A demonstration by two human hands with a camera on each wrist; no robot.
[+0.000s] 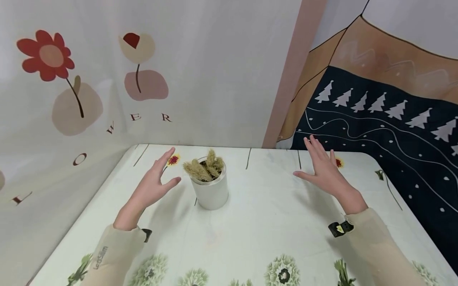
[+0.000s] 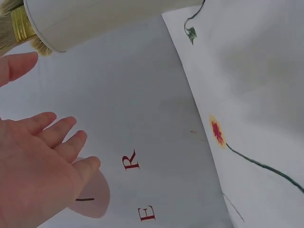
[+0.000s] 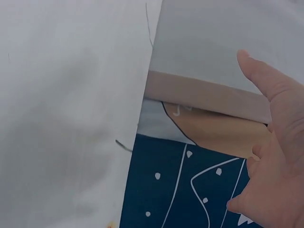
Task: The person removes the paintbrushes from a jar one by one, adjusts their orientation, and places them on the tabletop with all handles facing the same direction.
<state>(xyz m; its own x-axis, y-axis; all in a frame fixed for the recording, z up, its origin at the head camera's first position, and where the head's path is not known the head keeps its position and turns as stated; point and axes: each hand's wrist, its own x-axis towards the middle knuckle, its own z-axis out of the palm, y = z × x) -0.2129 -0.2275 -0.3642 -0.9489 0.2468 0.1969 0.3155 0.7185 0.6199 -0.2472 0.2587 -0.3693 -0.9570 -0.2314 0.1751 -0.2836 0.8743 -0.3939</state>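
Note:
A white cylindrical cup [image 1: 211,194] stands upright on the table, left of the middle. Tan bristle heads of brushes [image 1: 205,169] stick up over its rim. In the left wrist view one brush [image 2: 21,23] shows a gold metal band below its bristles. My left hand [image 1: 154,182] hovers just left of the cup, fingers extended and thumb toward it, holding nothing. Well to the right of the cup, my right hand [image 1: 327,172] is held over the table with fingers spread and nothing in them. The right wrist view shows that hand [image 3: 275,152] with its thumb raised.
The table [image 1: 257,222] has a white cloth printed with flowers. Behind it hangs a pale curtain [image 1: 214,79] with flower prints and letters. A dark blue cloth with white trees [image 1: 358,123] hangs at the right. Straps [image 1: 341,228] circle both wrists.

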